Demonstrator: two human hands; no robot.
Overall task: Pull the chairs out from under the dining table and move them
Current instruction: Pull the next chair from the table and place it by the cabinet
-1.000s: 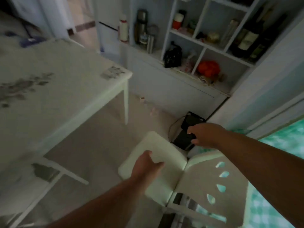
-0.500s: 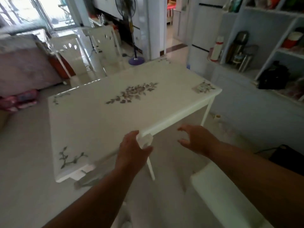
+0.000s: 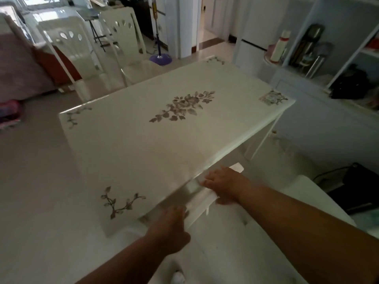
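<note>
Both hands, left hand and right hand, grasp a chair back tucked lengthwise beneath the near table edge.

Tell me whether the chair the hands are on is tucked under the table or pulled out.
Tucked in. Only the chair's top rail shows, right against the dining table edge, with the left hand and right hand on it.

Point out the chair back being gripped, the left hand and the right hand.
chair back [image 3: 202, 196], head view, top rail between the hands
left hand [image 3: 171, 230], head view, back of hand
right hand [image 3: 224, 184], head view, back of hand
</note>
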